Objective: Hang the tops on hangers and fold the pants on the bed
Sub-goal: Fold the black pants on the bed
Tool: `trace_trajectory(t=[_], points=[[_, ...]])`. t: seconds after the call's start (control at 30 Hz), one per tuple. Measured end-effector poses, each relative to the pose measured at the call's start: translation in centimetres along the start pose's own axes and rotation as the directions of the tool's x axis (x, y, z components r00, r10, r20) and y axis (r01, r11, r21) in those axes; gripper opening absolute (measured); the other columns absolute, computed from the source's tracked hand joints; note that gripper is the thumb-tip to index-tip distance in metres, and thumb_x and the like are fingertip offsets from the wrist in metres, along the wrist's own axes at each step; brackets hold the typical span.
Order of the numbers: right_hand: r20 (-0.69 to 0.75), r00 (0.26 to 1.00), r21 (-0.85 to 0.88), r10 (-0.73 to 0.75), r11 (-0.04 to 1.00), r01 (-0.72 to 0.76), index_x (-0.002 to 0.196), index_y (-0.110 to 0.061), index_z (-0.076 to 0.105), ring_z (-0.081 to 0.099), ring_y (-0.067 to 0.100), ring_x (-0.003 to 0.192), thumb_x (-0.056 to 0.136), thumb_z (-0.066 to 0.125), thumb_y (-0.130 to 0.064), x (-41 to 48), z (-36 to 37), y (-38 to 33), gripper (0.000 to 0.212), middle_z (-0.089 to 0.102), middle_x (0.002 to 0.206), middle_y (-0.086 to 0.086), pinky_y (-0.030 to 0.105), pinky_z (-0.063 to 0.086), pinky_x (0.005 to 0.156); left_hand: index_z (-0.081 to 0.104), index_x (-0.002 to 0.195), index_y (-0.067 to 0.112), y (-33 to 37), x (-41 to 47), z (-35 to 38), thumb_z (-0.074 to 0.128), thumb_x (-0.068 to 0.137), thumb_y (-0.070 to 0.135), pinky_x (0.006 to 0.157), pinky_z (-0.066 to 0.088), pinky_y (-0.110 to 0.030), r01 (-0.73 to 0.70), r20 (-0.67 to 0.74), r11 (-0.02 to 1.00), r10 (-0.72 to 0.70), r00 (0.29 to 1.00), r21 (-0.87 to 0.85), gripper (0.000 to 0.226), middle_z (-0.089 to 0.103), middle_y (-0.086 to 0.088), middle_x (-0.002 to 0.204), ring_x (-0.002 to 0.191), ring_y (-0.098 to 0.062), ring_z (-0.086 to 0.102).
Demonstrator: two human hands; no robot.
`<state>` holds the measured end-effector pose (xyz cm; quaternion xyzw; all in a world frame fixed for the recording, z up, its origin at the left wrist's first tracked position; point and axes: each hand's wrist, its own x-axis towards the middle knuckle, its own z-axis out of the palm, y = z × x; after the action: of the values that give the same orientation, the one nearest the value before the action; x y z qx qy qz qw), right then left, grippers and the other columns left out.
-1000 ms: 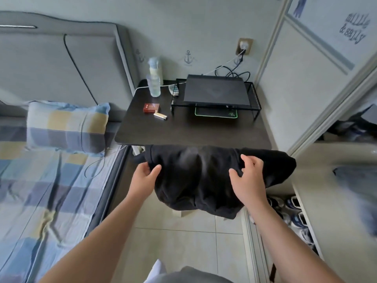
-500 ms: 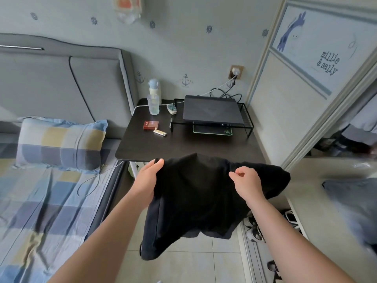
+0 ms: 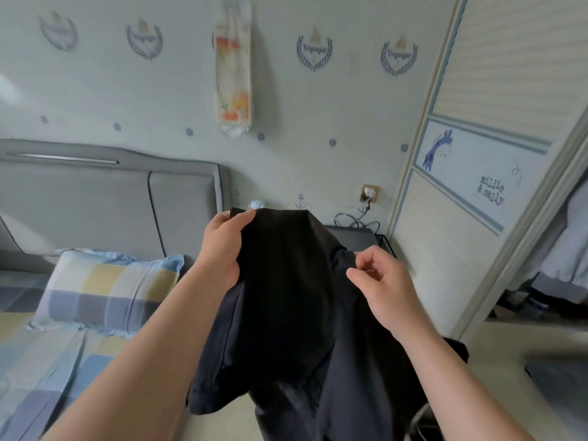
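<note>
The black garment (image 3: 286, 297) hangs lengthwise downward, right of the bed (image 3: 47, 377); the left hand (image 3: 222, 249) grips its top edge, the right hand (image 3: 381, 291) pinches a fold lower.

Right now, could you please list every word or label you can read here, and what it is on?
"Voyager": dark blue wreath emblems on the pale wallpaper.
"millie & sally": white cartoon panel of the sliding wardrobe door.
Too blurred to read: left wreath emblems; orange-patterned hanging wall pouch.
None visible on the black garment.
</note>
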<state>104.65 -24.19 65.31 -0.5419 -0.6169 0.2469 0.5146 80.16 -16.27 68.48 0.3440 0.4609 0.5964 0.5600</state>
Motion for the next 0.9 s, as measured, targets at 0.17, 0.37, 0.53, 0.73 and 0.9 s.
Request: trace_trajectory(t=[0.17, 0.37, 0.53, 0.73, 0.9], points=[[0.102, 0.966, 0.02, -0.237, 0.971, 0.236, 0.072, -0.026, 0.056, 0.057, 0.003, 0.07, 0.085, 0.07, -0.01, 1.3, 4.0, -8.6, 0.024, 0.058, 0.072, -0.017, 0.009, 0.041, 0.07, 0.068, 0.121, 0.005, 10.7, 0.5, -2.8, 0.069, 0.092, 0.025, 0.1, 0.052, -0.045, 0.028, 0.032, 0.997, -0.026, 0.999, -0.072, 0.035, 0.073, -0.013, 0.114, 0.106, -0.032, 0.07], [0.165, 0.878, 0.04, -0.449, 0.893, 0.449, 0.085, -0.036, 0.064, 0.066, 0.001, 0.099, 0.089, 0.07, -0.014, 4.2, 10.5, -18.4, 0.023, 0.07, 0.097, -0.02, 0.011, 0.047, 0.086, 0.068, 0.119, 0.008, 25.4, -1.2, -7.8, 0.061, 0.097, 0.018, 0.083, 0.059, -0.037, -0.286, -0.017, 0.954, 0.286, 0.958, -0.091, 0.026, 0.074, -0.012, 0.106, 0.096, -0.027, 0.072], [0.262, 0.787, 0.057, -0.559, 0.823, 0.566, 0.097, -0.036, 0.063, 0.065, -0.001, 0.099, 0.093, 0.065, -0.026, 6.8, 17.8, -26.3, 0.011, 0.069, 0.097, -0.021, 0.018, 0.05, 0.089, 0.077, 0.109, 0.019, 36.4, -3.3, -13.8, 0.058, 0.091, 0.01, 0.084, 0.059, -0.037, -0.494, 0.023, 0.863, 0.495, 0.869, 0.108, 0.028, 0.076, -0.013, 0.101, 0.091, -0.027, 0.073], [0.203, 0.739, 0.164, -0.642, 0.767, 0.621, 0.085, -0.029, 0.065, 0.066, 0.001, 0.087, 0.091, 0.066, -0.021, 9.5, 26.7, -34.8, 0.01, 0.071, 0.087, -0.016, 0.014, 0.049, 0.071, 0.082, 0.084, 0.024, 43.2, -5.1, -21.3, 0.048, 0.089, 0.006, 0.068, 0.061, -0.031, -0.549, 0.07, 0.66, 0.605, 0.793, 0.513, 0.038, 0.075, -0.003, 0.083, 0.08, -0.024, 0.07], [0.185, 0.744, 0.372, -0.642, 0.747, 0.552, 0.107, -0.032, 0.059, 0.062, -0.001, 0.101, 0.09, 0.069, -0.013, 11.1, 35.5, -40.4, 0.028, 0.067, 0.106, -0.019, 0.022, 0.049, 0.086, 0.071, 0.063, 0.018, 46.1, -6.5, -28.7, 0.043, 0.077, -0.001, 0.075, 0.058, -0.035, -0.506, 0.093, 0.498, 0.642, 0.761, 0.704, 0.037, 0.071, -0.004, 0.073, 0.077, -0.023, 0.067]])
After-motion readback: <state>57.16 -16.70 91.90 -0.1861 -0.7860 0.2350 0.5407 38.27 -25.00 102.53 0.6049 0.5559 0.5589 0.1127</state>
